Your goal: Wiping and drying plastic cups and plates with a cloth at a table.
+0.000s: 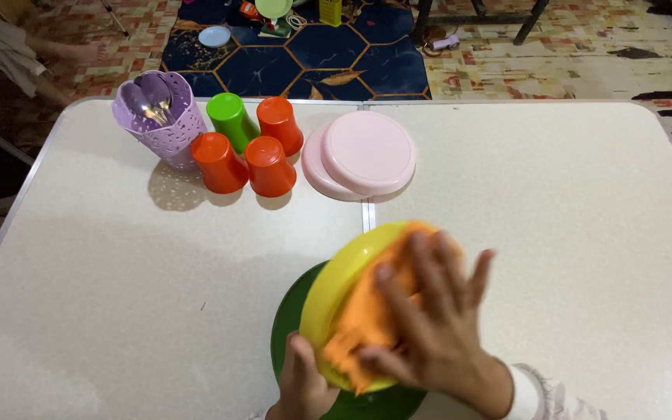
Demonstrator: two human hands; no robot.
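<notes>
2 hands: left hand [302, 383] grip clamped on yellow plate [334, 289]; right hand [429, 327] flat, fingers apart, on orange cloth [363, 319].

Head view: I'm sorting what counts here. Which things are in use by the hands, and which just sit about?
In use:
- yellow plate, tilted, gripped by left hand
- orange cloth, pressed on it by right hand
- green plate beneath

Sitting about:
- pink plates, stacked
- three orange cups and a green cup, upturned
- purple holder with spoons
</notes>
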